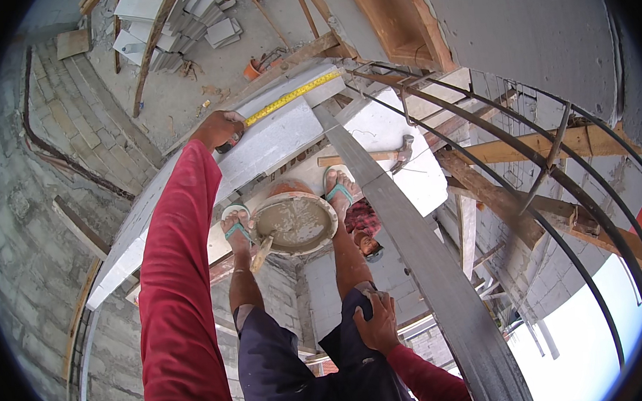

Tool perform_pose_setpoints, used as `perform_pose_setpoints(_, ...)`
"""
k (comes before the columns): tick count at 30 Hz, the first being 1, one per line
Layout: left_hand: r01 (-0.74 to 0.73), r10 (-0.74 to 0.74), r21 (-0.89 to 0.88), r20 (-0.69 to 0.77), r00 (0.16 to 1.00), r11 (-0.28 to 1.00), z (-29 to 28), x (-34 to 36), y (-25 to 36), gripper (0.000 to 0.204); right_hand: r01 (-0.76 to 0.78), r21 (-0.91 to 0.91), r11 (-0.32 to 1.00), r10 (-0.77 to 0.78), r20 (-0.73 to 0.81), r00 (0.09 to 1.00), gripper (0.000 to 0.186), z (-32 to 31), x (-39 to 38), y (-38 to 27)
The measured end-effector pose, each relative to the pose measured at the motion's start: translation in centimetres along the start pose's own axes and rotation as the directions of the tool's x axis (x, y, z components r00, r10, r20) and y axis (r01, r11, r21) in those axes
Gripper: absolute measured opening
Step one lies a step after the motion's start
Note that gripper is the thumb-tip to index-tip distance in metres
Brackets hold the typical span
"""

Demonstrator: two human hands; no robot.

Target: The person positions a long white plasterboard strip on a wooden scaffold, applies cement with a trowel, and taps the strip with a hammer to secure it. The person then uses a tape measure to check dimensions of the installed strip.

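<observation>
My left hand [219, 128] is closed around a tape measure whose yellow blade [292, 95] is drawn out along the top of a pale block wall [273, 136]. The blade runs away to the right, toward a wooden post. On my right thigh rests my right hand [376, 322], holding nothing, its fingers somewhat bent and apart. Between my sandalled feet stands a round bucket [322, 246] with wet grey mortar in it. A wooden handle [262, 254] leans at its rim. To the right, a hammer [402, 154] lies on a white board.
A long grey beam [411, 232] slants past my right side. Curved metal bars [554, 160] and timber [582, 142] stand at the right. Another person [364, 226] is lower down, between my leg and the beam. Stacked blocks [178, 25] and an orange bucket [251, 70] lie on the floor beyond the wall.
</observation>
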State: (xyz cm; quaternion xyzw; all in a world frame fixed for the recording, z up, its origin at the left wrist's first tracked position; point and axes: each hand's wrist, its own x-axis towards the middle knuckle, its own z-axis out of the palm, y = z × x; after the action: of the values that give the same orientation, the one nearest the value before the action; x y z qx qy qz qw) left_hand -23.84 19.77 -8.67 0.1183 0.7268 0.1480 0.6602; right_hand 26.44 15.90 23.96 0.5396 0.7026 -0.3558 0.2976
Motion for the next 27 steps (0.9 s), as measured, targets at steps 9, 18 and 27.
perform_pose_setpoints(9, -0.008, 0.008, -0.045, -0.002, 1.000, 0.999, 0.0, 0.4, -0.5, 0.016, -0.015, -0.026, 1.000, 0.014, -0.064, 0.998, 0.050, 1.2, -0.5, 0.8)
perform_pose_setpoints(18, -0.006, 0.006, -0.043, 0.010, 1.000, 0.999, 0.0, 0.5, -0.5, 0.015, -0.117, -0.058, 0.991, 0.113, -0.071, 0.991, 0.051, 3.0, -1.2, 2.0)
perform_pose_setpoints(27, -0.042, 0.037, -0.142, -0.043, 0.998, 0.989, -0.3, -0.4, -1.5, 0.016, 0.155, -0.008, 0.988, -0.155, -0.132, 0.979, 0.048, 0.7, -0.6, 0.8)
